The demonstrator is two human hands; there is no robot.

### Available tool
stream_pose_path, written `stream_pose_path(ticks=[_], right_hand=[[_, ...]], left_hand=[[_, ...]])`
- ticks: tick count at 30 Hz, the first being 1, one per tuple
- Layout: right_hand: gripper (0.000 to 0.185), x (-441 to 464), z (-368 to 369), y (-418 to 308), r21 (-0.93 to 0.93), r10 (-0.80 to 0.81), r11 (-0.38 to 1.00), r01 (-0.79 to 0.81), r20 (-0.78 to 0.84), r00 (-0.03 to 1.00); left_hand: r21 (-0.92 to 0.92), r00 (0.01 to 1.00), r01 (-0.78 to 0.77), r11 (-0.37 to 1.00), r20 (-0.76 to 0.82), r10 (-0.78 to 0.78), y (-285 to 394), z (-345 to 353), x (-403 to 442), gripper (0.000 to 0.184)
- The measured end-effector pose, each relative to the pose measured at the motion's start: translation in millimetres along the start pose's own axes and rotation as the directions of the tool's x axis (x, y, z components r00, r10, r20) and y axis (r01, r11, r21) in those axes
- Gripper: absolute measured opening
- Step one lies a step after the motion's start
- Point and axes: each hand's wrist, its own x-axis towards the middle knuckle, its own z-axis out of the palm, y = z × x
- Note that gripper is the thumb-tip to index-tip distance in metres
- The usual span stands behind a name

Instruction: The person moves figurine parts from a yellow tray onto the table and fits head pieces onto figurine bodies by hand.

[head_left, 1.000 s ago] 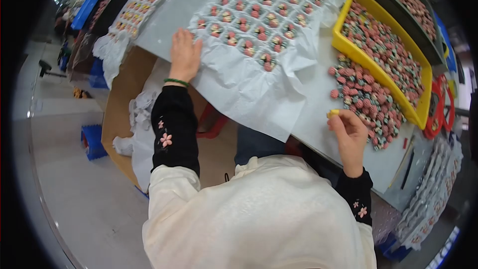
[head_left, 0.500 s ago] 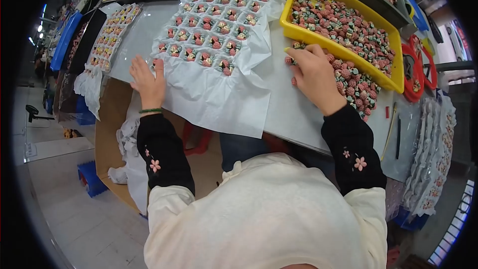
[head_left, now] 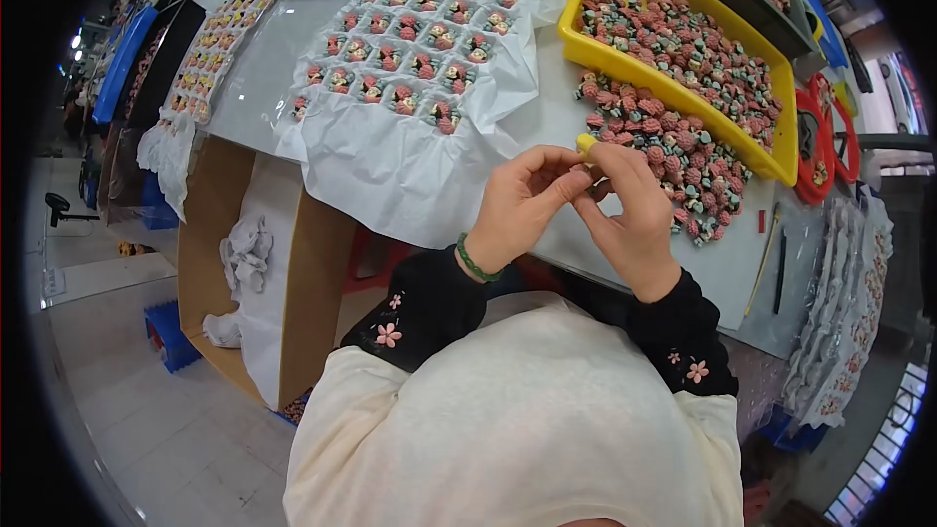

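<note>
My left hand [head_left: 514, 203] and my right hand [head_left: 632, 220] meet fingertip to fingertip over the front of the table. Both are pinched around something small, mostly hidden by the fingers. A yellow finger cover [head_left: 586, 142] caps a fingertip of my right hand. Just beyond that hand lies a loose pile of small figurines [head_left: 688, 166], pink and bumpy with dark green and cream parts. Left of my hands, a white compartment tray [head_left: 415, 34] on thin white paper [head_left: 376, 161] holds rows of similar figurines, one to a pocket.
A yellow bin [head_left: 673, 102] full of figurines stands behind the pile. Another filled tray [head_left: 217, 49] is at the left. Red scissor-like handles [head_left: 812, 151] and a thin black stick [head_left: 781, 273] lie right. Below the table edge, a cardboard box [head_left: 317, 298] holds crumpled paper.
My left hand has moved right from the tray's paper edge to meet my right hand. My right hand has drawn back from the pile toward me, and its fingers now pinch with the left.
</note>
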Motion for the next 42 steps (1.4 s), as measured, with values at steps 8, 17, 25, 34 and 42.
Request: stream_pose_path(ticks=[8,17,25,34,42], right_hand=[[0.039,-30,0,9,0.689,0.511,0.579,-0.437,0.112,0.853],[0.043,-35,11,12,0.322,0.191,0.940,-0.114,-0.218,0.957],[0.038,-31,2,15,0.263,0.124,0.961,-0.082,-0.149,0.981],[0.028,11,-11,34,-0.188,-0.013,0.982,0.003,-0.052,0.999],[0.021,-11,-12,29,-0.016,0.238,0.970,-0.241,-0.096,0.966]], left_hand=[[0.001,0.995,0.099,0.995,0.008,-0.099,0,-3,0,0.024],[-0.347,0.974,0.226,0.910,0.088,-0.208,0,-4,-1,0.028],[-0.344,0.968,0.251,0.905,0.064,-0.244,1,-5,1,0.030],[-0.334,0.972,0.226,0.915,0.021,-0.233,5,-15,-2,0.031],[-0.327,0.956,0.266,0.907,-0.031,-0.292,7,-11,-3,0.030]])
